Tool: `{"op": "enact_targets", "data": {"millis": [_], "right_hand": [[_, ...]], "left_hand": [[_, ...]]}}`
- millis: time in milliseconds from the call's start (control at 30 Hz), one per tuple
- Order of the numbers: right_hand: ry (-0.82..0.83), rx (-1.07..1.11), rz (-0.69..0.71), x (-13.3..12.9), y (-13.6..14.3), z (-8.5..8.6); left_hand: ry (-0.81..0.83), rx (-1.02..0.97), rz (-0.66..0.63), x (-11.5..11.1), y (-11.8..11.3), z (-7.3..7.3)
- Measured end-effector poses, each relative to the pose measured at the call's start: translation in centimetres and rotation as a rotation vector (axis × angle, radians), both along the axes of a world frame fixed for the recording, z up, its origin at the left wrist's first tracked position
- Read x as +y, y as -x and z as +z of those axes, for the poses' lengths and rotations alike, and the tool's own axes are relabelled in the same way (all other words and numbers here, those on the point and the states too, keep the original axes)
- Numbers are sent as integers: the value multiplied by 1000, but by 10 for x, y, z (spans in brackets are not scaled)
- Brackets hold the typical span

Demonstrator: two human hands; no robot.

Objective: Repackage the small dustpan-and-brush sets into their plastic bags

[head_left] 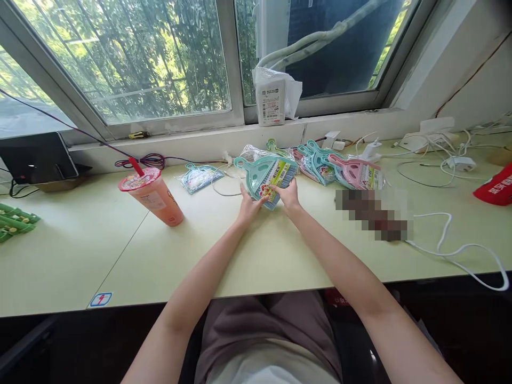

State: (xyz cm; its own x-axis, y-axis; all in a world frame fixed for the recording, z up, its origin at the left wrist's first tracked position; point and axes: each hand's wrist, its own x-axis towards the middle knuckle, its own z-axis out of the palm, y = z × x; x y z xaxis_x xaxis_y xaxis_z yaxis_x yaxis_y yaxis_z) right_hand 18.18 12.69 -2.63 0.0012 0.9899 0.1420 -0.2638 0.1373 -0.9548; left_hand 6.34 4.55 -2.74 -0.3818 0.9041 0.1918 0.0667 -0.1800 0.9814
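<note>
Between both hands, above the middle of the table, is a small teal dustpan-and-brush set (260, 169) with a yellow printed label. Its handle end points up and to the left, and the grey-blue bristled edge faces me. My left hand (250, 206) grips the lower left side, its thumb reaching across the front. At the right edge, my right hand (288, 195) pinches the set with the thumb over the label. Just behind and to the right lie more wrapped sets, among them a teal one (318, 160) and a pink one (356, 169). Another teal set (200, 177) lies apart to the left.
A tilted orange drink cup (154, 197) with a red straw stands left. A black tablet (38, 160) is at the far left. White cables (460, 248) and a red item (496, 186) lie right. A boxed package (272, 101) rests on the window sill.
</note>
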Motion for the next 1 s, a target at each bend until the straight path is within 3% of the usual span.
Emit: {"op": "enact_targets", "data": {"millis": [100,167,300,533,1000], "right_hand": [[7,-12,-41,2,-1,-1],[11,-27,-42,3,-1,-3],[-20,-52,3,1,4,-6],[-51,-109,64,-8,12,-8],[-27,-116,88,-11,14,-5]], "left_hand": [[-156,226,305,-10,-3,11],[-230,385,424,-16,-3,18],[-245,599,304,-22,-2,24],[-157,701,150,-11,8,10],[-205,656,144,-11,15,11]]}}
